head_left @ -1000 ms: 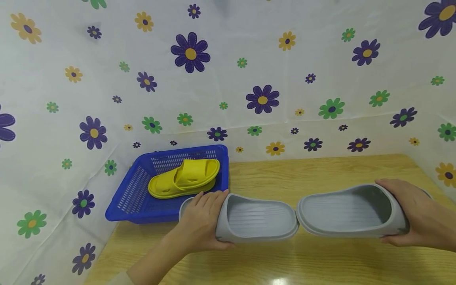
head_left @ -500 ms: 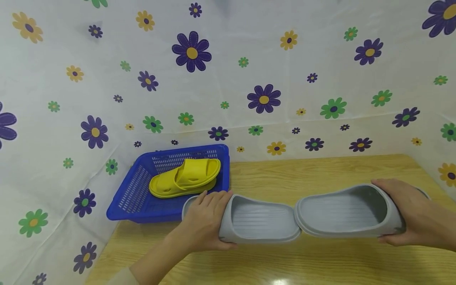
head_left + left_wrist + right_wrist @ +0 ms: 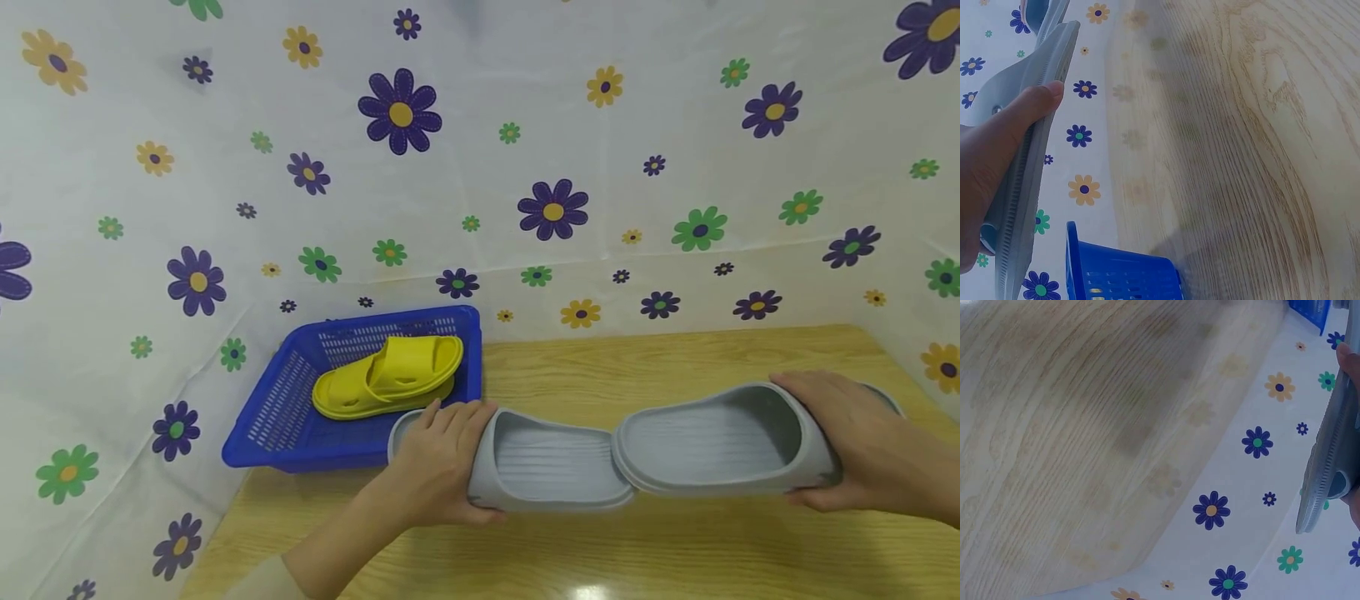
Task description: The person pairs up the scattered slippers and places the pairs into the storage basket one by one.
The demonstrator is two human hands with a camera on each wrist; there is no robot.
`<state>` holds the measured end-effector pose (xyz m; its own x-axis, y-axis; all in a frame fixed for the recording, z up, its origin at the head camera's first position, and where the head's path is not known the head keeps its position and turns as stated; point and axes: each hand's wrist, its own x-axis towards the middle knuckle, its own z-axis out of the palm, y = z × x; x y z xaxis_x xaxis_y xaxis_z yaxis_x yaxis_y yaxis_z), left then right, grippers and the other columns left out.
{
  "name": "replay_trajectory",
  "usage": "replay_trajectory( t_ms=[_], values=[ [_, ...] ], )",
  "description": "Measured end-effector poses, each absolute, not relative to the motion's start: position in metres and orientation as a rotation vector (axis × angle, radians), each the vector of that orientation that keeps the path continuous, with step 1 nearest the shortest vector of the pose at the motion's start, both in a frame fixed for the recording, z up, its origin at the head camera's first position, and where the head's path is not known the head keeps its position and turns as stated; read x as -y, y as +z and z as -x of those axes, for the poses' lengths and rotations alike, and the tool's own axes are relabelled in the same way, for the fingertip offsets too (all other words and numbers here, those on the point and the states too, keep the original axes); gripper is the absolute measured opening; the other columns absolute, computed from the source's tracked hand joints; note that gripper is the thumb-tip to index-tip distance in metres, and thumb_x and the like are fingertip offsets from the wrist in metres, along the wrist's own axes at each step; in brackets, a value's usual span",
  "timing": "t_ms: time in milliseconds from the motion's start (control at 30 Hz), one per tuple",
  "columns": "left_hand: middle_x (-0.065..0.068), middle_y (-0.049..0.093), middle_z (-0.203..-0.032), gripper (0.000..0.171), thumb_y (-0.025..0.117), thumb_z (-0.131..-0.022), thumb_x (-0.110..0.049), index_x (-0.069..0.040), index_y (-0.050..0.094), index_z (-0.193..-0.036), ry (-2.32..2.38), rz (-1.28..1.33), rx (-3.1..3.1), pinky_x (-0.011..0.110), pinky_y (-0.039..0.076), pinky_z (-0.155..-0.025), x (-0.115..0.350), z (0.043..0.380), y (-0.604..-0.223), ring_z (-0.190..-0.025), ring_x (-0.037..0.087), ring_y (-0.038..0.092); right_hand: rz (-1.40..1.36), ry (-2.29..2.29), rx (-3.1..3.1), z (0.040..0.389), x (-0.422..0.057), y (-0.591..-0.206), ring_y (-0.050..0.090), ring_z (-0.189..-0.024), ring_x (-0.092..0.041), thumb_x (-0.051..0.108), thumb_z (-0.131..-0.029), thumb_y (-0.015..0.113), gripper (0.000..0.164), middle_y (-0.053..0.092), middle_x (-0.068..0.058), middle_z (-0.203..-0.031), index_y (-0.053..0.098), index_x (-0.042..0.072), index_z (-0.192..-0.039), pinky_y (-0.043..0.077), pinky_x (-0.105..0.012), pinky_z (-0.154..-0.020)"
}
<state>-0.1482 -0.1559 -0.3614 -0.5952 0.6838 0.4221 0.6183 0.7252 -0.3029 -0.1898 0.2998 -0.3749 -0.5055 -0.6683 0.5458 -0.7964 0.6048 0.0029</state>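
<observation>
Two grey slippers are held up over the wooden table, heel to heel, in the head view. My left hand (image 3: 435, 467) grips the left grey slipper (image 3: 555, 462) around its strap, thumb below the sole. My right hand (image 3: 862, 446) holds the right grey slipper (image 3: 697, 442) the same way, its heel overlapping the other's heel from above. In the left wrist view the thumb presses the ribbed sole edge of the left slipper (image 3: 1022, 181). The right wrist view shows the right slipper (image 3: 1329, 450) edge-on, clear of the table, with part of the hand at the frame's edge.
A blue plastic basket (image 3: 262, 454) stands at the back left of the wooden table (image 3: 637, 550). Inside lies a pair of yellow slippers (image 3: 405, 367), one on top of the other. Behind hangs a white sheet (image 3: 480, 167) with flower prints.
The left slipper has shifted slightly right and the right slipper slightly left and up, so their heels now overlap more. Both hands keep their hold; the basket stays put.
</observation>
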Motion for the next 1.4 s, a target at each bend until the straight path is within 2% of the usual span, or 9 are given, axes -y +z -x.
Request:
replay_trajectory(
  t_ms=[567,1167,1400],
  values=[
    [0.012,0.058,-0.119,0.115,0.070,-0.048,-0.079,-0.002,0.045,-0.130,0.170,1.009,2.382,0.055,0.050,-0.087,0.146,0.154,-0.359,-0.103,0.028,0.059,-1.194,0.287,2.237,0.191,-0.288,-0.366,0.046,-0.101,-0.029,0.081,-0.072,0.043,0.106,0.052,-0.015,-0.117,0.045,-0.009,-0.128,0.005,-0.012,-0.108],
    [0.011,0.059,-0.118,0.114,0.071,-0.049,-0.077,-0.002,0.046,-0.130,0.122,0.992,2.424,0.052,0.050,-0.088,0.137,0.156,-0.358,-0.104,0.027,0.059,-1.168,0.276,2.254,0.191,-0.277,-0.361,0.050,-0.099,-0.034,0.082,-0.071,0.042,0.106,0.054,-0.017,-0.117,0.044,-0.006,-0.130,0.002,-0.012,-0.108],
    [0.012,0.058,-0.121,0.114,0.069,-0.051,-0.078,-0.002,0.044,-0.132,0.147,0.977,2.456,0.051,0.050,-0.090,0.133,0.156,-0.357,-0.105,0.027,0.059,-1.217,0.320,2.208,0.194,-0.269,-0.361,0.048,-0.101,-0.032,0.080,-0.073,0.043,0.104,0.053,-0.017,-0.117,0.045,-0.008,-0.128,0.006,-0.012,-0.109]
  ],
)
